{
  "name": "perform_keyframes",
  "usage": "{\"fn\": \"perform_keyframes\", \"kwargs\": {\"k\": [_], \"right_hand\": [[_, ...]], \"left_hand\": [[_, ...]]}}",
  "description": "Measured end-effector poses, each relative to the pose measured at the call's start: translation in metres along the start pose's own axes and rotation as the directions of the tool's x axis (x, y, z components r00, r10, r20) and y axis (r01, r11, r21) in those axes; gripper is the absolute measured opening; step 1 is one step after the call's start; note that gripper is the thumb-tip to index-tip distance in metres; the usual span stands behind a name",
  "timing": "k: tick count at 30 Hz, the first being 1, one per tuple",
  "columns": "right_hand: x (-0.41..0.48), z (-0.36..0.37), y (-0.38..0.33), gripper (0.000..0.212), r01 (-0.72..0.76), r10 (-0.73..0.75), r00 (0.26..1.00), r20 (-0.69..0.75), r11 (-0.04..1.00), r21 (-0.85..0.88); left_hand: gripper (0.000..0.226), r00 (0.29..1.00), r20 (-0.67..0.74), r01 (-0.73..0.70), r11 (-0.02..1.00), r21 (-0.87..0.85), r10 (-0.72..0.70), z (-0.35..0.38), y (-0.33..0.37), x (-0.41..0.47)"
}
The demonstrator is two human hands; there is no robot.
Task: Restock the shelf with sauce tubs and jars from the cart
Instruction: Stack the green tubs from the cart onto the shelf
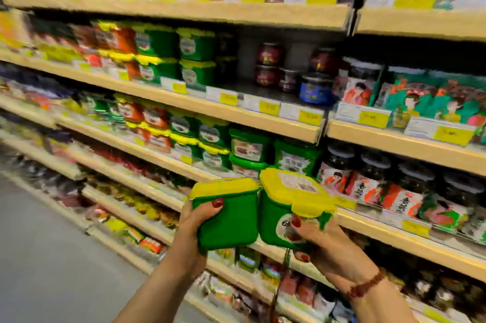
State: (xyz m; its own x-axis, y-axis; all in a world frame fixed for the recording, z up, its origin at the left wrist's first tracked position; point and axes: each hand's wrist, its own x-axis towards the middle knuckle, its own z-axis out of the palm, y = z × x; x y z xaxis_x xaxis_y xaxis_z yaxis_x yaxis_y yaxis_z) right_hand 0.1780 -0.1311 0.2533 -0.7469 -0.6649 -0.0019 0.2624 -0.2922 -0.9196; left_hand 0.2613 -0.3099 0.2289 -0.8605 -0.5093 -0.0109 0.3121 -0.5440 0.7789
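The left hand grips a green tub with a yellow lid. Its thumb lies across the near wall just under the lid, and the fingers wrap round the far side out of sight. The right hand grips a second tub of the same kind, thumb pressed on its front label and fingers curled under its base. A beaded bracelet sits on that wrist. The two tubs are held side by side between the hands, walls touching or very nearly so (the blur hides the seam). The second tub is tipped toward the camera, so the top of its lid shows, while the first stands closer to upright.

Both tubs are held up in front of a shelf, well above the floor. Just above and beyond the hands stand stacked tubs with green lids. Further up and to the left of the left hand are rows of yellow-lidded green and red ones. To the right of the right hand, on the same level, stands a row of dark jars with red and white labels. Higher up, above both hands, the next level has more green tubs, a few small dark jars and a blue-labelled jar. Yellow price tags line the shelf edges. Everything is motion-blurred, so the label text is unreadable.
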Motion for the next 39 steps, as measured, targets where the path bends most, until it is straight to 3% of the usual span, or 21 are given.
{"fn": "perform_keyframes", "kwargs": {"k": [5,9,13,16,17,21,23,27,30,34,36,39], "right_hand": [[0.052,0.097,0.036,0.087,0.076,-0.074,0.996,0.056,0.997,-0.029],[0.087,0.179,0.054,0.075,0.112,-0.106,0.984,0.144,0.993,-0.031],[0.111,0.239,0.060,0.085,0.113,-0.098,0.980,0.171,0.990,-0.079],[0.126,0.268,0.056,0.052,0.133,-0.100,0.975,0.201,0.978,-0.159],[0.132,0.274,0.055,0.048,0.131,-0.098,0.977,0.190,0.977,-0.171],[0.162,0.285,0.053,0.084,0.125,-0.088,0.985,0.148,0.955,-0.268],[0.181,0.284,0.048,0.091,0.132,-0.094,0.986,0.137,0.943,-0.304],[0.217,0.288,0.028,0.042,0.176,-0.129,0.979,0.160,0.929,-0.325],[0.245,0.283,0.011,0.021,0.209,-0.169,0.975,0.147,0.923,-0.324],[0.283,0.270,-0.010,0.014,0.255,-0.228,0.966,0.119,0.912,-0.321],[0.300,0.266,-0.020,0.030,0.306,-0.281,0.952,0.121,0.895,-0.325],[0.320,0.263,-0.027,0.025,0.338,-0.326,0.941,0.094,0.881,-0.329]], "left_hand": [[0.071,0.990,-0.067,-0.125,0.992,-0.033,0.122,-0.076,0.083,-0.001],[0.058,0.969,-0.097,-0.231,0.973,-0.006,0.229,-0.129,0.153,0.002],[0.054,0.951,-0.092,-0.293,0.956,0.024,0.294,-0.165,0.206,0.010],[0.046,0.954,-0.061,-0.293,0.956,0.029,0.294,-0.181,0.232,0.019],[0.047,0.955,-0.058,-0.291,0.956,0.025,0.292,-0.184,0.238,0.023],[0.051,0.959,-0.060,-0.277,0.961,0.009,0.277,-0.197,0.249,0.052],[0.053,0.963,-0.052,-0.263,0.965,0.007,0.263,-0.199,0.252,0.071],[0.062,0.960,-0.034,-0.279,0.960,-0.005,0.279,-0.192,0.262,0.115],[0.069,0.956,0.001,-0.294,0.956,0.011,0.294,-0.179,0.269,0.155],[0.079,0.949,0.082,-0.308,0.950,0.048,0.304,-0.161,0.274,0.205],[0.068,0.945,0.102,-0.313,0.949,0.023,0.310,-0.153,0.277,0.225],[0.053,0.944,0.134,-0.302,0.953,-0.019,0.302,-0.142,0.281,0.249]]}}
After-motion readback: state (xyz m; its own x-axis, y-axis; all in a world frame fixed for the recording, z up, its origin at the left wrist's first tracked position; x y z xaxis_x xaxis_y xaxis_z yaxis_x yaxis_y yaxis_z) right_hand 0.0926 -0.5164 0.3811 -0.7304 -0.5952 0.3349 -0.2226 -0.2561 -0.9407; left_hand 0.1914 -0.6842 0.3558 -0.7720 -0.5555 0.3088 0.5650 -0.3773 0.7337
